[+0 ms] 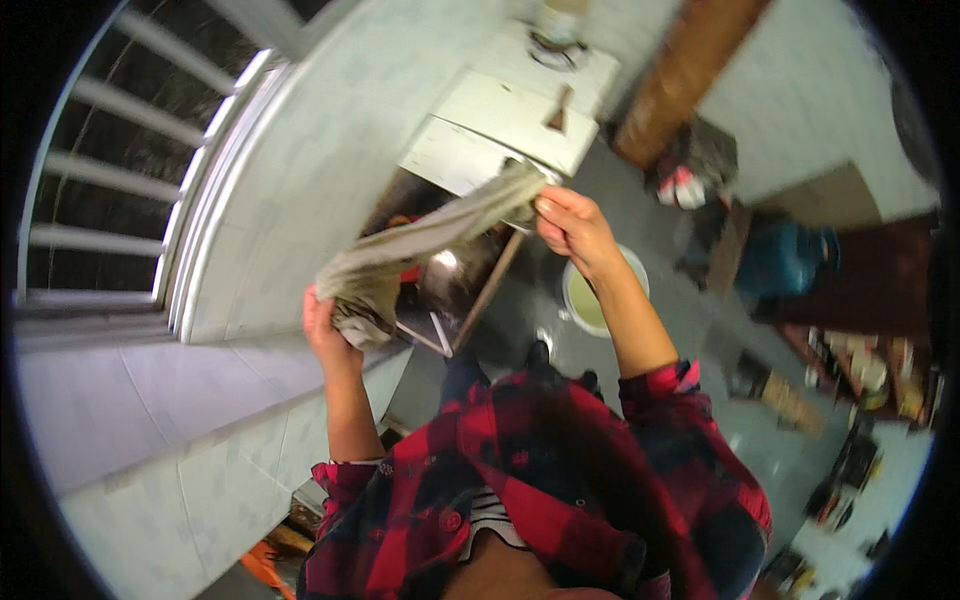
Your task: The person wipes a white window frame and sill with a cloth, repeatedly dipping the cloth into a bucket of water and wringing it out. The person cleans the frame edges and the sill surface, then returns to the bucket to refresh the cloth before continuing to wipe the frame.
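A greyish, damp-looking cloth [442, 217] is stretched between my two hands. My left hand [328, 330] grips its lower left end, where the fabric bunches and hangs down. At the upper right end, my right hand [571, 225] pinches the other bunched part. Beneath the cloth is an open-topped wooden-edged stove or cabinet [487, 289], with a rounded shiny metal pot [448, 277] partly hidden inside it. To the right of my right forearm stands a white bucket [587, 300] of cloudy yellowish liquid on the floor.
White boards [517, 112] lie beyond the cloth, with a brown wedge-shaped object [558, 112] on them. A barred window [127, 172] is at left. At right are a brown post [690, 75], a blue gas cylinder [780, 259] and a wooden shelf unit [862, 300].
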A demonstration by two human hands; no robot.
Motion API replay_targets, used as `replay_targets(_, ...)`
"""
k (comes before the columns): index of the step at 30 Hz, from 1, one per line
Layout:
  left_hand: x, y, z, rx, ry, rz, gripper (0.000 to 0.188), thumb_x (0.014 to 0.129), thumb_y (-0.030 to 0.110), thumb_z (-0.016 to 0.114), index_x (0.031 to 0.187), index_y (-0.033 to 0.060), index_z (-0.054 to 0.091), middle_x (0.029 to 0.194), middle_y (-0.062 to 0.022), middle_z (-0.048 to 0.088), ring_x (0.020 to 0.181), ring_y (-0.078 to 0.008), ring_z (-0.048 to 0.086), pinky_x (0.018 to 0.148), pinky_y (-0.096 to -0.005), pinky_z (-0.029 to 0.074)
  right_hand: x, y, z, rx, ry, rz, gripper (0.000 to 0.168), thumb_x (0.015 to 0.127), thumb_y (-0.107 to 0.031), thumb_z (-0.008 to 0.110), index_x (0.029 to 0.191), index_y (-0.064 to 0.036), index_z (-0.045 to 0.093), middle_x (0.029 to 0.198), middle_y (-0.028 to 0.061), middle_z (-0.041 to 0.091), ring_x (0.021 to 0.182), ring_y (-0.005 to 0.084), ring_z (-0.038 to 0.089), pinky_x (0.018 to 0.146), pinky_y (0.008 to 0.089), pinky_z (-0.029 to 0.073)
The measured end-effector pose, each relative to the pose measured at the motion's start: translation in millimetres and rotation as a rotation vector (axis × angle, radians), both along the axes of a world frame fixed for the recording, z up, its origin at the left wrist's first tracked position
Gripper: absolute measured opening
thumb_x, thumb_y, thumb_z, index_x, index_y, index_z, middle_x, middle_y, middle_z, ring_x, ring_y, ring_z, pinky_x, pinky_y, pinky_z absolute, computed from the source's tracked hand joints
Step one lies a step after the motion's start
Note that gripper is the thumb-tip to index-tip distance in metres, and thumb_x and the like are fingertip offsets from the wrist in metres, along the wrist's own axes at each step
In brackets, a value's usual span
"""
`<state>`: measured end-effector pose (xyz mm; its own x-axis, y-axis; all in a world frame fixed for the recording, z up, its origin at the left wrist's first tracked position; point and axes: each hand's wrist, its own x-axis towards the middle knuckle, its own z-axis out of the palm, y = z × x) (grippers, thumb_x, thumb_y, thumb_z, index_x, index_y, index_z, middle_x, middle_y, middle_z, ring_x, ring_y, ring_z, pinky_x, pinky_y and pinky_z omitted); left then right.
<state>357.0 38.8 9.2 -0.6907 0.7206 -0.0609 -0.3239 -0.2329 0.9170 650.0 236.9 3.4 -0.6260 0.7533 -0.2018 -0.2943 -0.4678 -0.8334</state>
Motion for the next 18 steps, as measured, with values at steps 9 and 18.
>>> replay_targets(9,126,74,28,-0.150,0.072,-0.431,0.028,0.084,0.008,0.046,0.110,0.0001,0.054,0.102,-0.0120,0.062,0.091,-0.0225,0.061,0.083,-0.0346,0.049,170,-96,-76,-0.379,-0.230,-0.404,0.023,0.096,-0.021,0.055,0.115,-0.013,0.064,0.063,-0.0035,0.048,0.049,0.0036,0.035,0.040,0.0188,0.021)
replay_targets(18,278,172,-43,-0.405,0.179,-0.912,0.012,0.080,0.000,0.052,0.090,0.0009,0.059,0.084,-0.0029,0.061,0.076,-0.0112,0.057,0.070,-0.0239,0.045,257,-106,-190,-0.076,-1.196,-0.282,0.034,0.089,-0.016,0.051,0.119,-0.026,0.064,0.113,0.0144,0.064,0.104,0.0338,0.061,0.090,0.0401,0.048)
